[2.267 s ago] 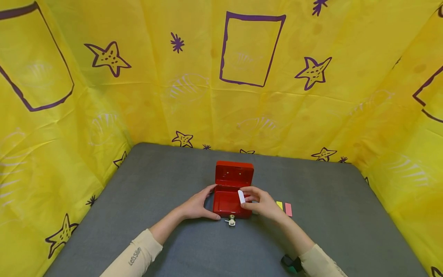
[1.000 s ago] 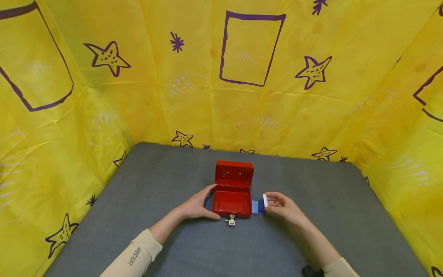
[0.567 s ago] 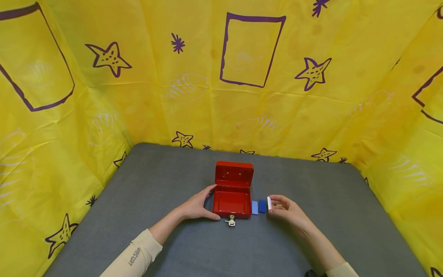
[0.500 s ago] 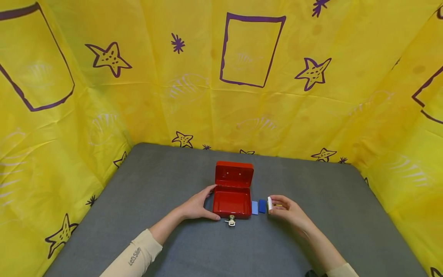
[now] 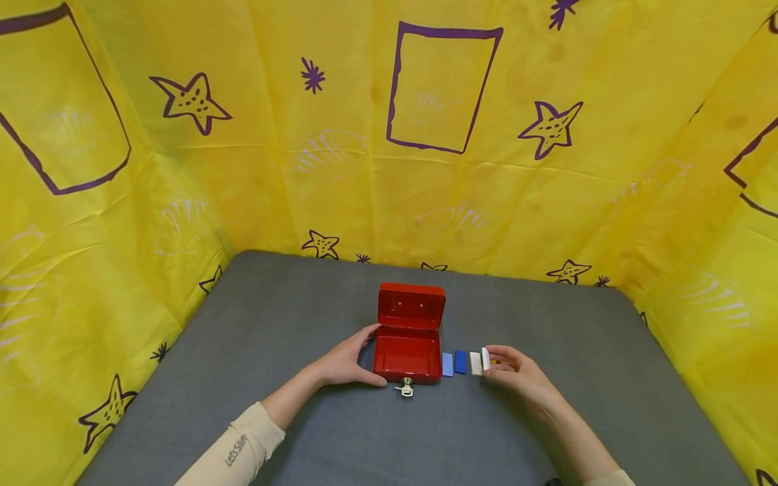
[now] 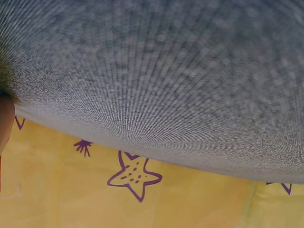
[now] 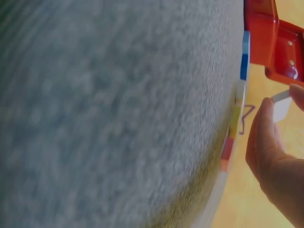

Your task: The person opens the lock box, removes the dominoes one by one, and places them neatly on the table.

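Observation:
A red cash box stands with its lid raised and a key in its front lock. My left hand holds its left side, thumb at the front corner and fingers at the rear one. In the head view my right hand pinches a white block between thumb and fingers. The right wrist view has that white block raised off the table. Right of the box lie a light blue block, a dark blue block and an off-white block.
A yellow block and a pink block continue the row; the right hand mostly hides them from the head camera. Grey cloth covers the table. Patterned yellow fabric hangs behind it and at both sides.
My right hand has carried the white block rightward from over the box, along the row. The light blue, dark blue and off-white blocks have come into view. My left hand has stayed put.

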A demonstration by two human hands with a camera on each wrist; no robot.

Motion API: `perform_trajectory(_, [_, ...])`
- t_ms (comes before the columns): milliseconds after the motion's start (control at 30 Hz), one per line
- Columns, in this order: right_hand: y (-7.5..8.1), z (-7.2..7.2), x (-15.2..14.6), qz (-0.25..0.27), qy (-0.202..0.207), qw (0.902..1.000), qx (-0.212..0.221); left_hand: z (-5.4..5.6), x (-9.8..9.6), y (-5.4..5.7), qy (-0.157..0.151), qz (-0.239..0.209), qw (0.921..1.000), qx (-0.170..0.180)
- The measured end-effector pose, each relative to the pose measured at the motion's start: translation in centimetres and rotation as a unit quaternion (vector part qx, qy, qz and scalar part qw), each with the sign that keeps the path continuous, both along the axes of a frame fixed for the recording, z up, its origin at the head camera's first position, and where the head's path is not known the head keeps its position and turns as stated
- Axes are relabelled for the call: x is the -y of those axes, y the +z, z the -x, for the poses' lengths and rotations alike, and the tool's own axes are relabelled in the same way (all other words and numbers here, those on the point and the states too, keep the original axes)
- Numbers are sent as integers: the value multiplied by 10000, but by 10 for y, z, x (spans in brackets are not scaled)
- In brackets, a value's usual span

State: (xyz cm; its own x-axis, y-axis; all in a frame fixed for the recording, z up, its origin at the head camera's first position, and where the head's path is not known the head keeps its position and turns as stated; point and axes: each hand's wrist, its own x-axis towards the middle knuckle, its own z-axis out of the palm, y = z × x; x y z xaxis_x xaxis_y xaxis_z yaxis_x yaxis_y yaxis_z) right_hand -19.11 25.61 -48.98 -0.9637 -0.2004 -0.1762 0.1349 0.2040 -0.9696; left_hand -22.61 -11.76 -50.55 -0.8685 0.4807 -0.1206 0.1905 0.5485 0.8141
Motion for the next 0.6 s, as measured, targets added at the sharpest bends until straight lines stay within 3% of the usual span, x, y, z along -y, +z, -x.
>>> perform_trajectory(600, [0,-4,-29,-421,-185,9989,-113,1,1,0,-2,-14,10000,-32])
